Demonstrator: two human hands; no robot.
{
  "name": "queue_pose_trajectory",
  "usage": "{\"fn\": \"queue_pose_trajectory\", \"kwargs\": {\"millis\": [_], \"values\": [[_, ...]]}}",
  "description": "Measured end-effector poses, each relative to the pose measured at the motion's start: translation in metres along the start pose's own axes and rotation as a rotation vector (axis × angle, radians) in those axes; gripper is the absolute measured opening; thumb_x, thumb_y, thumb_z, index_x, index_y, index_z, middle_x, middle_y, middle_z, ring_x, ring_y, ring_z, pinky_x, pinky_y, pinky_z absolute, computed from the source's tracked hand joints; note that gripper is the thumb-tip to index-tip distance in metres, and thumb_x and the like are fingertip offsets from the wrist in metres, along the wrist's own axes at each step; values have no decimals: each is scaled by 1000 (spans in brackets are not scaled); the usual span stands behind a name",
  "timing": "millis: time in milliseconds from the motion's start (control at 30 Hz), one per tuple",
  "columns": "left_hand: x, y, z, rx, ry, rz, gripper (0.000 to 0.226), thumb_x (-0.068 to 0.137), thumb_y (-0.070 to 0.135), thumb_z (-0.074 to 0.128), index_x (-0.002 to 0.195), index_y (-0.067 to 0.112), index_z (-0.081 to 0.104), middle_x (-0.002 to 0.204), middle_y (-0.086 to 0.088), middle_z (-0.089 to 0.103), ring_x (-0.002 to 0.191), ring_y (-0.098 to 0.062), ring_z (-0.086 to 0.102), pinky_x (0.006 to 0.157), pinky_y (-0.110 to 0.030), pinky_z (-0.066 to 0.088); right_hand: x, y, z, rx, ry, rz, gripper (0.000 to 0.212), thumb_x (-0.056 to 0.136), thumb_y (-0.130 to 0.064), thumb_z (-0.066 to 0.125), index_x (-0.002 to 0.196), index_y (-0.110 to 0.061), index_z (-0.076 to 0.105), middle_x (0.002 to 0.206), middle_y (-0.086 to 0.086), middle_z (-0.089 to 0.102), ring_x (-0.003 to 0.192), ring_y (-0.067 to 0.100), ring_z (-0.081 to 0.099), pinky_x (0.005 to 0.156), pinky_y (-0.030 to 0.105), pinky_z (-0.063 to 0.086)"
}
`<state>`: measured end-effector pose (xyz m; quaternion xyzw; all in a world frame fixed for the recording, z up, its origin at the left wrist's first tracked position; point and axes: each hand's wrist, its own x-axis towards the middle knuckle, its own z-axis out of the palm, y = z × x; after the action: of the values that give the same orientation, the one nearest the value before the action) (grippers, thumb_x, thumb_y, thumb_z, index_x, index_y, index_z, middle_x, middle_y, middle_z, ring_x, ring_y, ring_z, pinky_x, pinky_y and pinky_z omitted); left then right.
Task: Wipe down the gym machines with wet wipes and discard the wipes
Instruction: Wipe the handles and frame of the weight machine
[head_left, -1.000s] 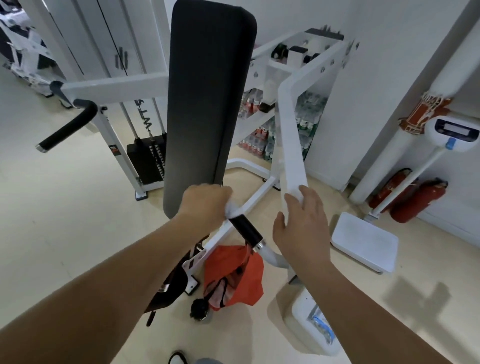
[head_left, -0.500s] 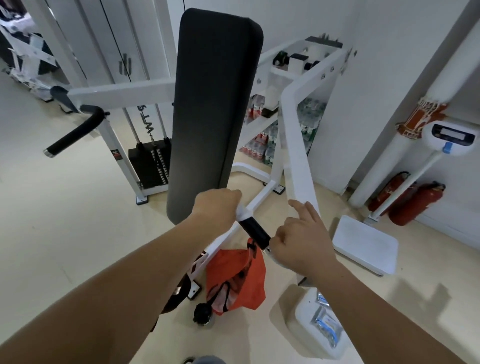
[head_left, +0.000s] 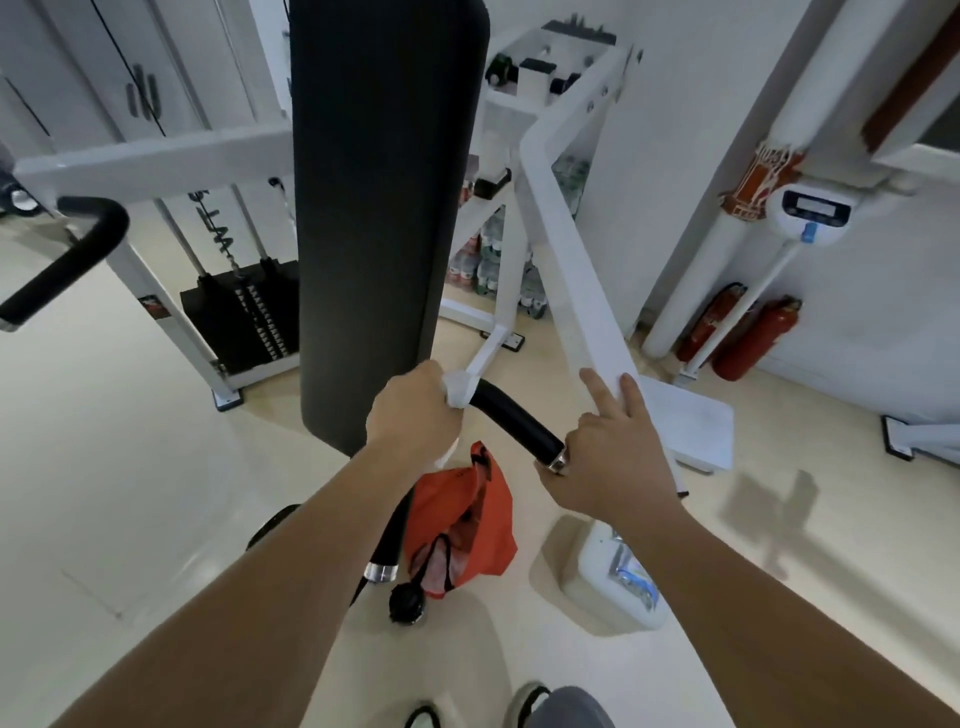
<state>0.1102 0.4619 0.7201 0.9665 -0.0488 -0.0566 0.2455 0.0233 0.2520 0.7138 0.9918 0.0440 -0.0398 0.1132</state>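
Observation:
A white gym machine has a tall black back pad (head_left: 384, 208) and a sloping white frame arm (head_left: 571, 260). My left hand (head_left: 410, 410) grips a white wet wipe (head_left: 460, 389) wrapped round the upper end of the black handle (head_left: 511, 423). My right hand (head_left: 608, 457) holds the lower end of that handle by its chrome cap. Its index and middle fingers stretch up against the white arm. Below the handle hangs an orange bag (head_left: 457, 525).
A white wipes container (head_left: 613, 582) stands on the floor under my right arm. A white scale (head_left: 691, 421) and red fire extinguishers (head_left: 748, 338) sit by the right wall. A weight stack (head_left: 239, 317) and another black handle (head_left: 62, 260) are at the left.
My right hand came off the white frame arm and dropped onto the lower end of the black handle. My left hand stayed with the wipe at the handle's top.

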Motion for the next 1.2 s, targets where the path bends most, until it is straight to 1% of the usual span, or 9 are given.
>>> {"fn": "queue_pose_trajectory", "kwargs": {"millis": [100,200,333,533,600,800,900,1067,1200], "values": [[-42,-21,10,-239,39,-161,28,99,39,60,98,17,42,81,3,55,67,-8,51,55,-26,36,3,0,1,9,39,22,67,83,-70,27,76,-29,81,82,-12,72,155,18,22,127,53,1],[-95,-40,29,-211,98,-231,33,99,45,57,96,16,42,78,2,58,64,-10,54,58,-25,40,4,1,4,27,47,24,62,83,-73,35,75,-31,80,79,-14,70,154,16,22,127,52,1],[-122,-59,38,-231,-3,-276,32,98,44,59,96,15,48,76,2,62,62,-8,60,53,-20,45,3,0,5,-25,56,21,64,87,-68,30,76,-29,80,81,-12,72,154,17,22,127,53,3],[-39,-23,8,-207,-17,-175,32,99,36,59,117,11,49,102,-3,63,93,-23,64,75,-29,48,4,1,10,-31,144,9,67,87,-65,26,67,-27,78,71,-11,70,151,18,31,127,52,8],[-26,-10,2,-179,11,-151,22,100,33,58,107,17,45,98,-3,62,86,-23,61,74,-33,49,3,0,11,-28,178,1,67,85,-65,26,63,-27,78,66,-11,68,149,18,36,126,52,11],[-94,-45,27,-223,5,-217,35,99,46,56,110,17,40,87,4,58,75,-15,60,65,-29,48,1,2,17,10,260,-14,61,84,-64,34,59,-26,75,58,-9,64,142,19,45,125,53,16],[-134,-67,38,-201,-49,-248,36,97,51,57,106,19,42,85,5,62,72,-9,65,66,-29,57,3,1,16,7,241,-7,61,84,-64,34,57,-27,74,57,-11,63,142,18,45,125,53,15],[-96,-57,23,-219,-105,-197,37,98,46,57,116,18,43,86,5,61,73,-10,64,59,-25,50,3,1,13,-15,194,-7,62,85,-64,30,60,-28,74,60,-12,64,144,17,43,126,52,12],[-45,-23,8,-272,-11,-189,40,100,39,57,129,15,46,109,-4,66,95,-22,67,80,-35,55,-1,0,11,-26,191,6,59,87,-63,37,61,-27,75,61,-11,66,143,16,44,127,51,11]]}}
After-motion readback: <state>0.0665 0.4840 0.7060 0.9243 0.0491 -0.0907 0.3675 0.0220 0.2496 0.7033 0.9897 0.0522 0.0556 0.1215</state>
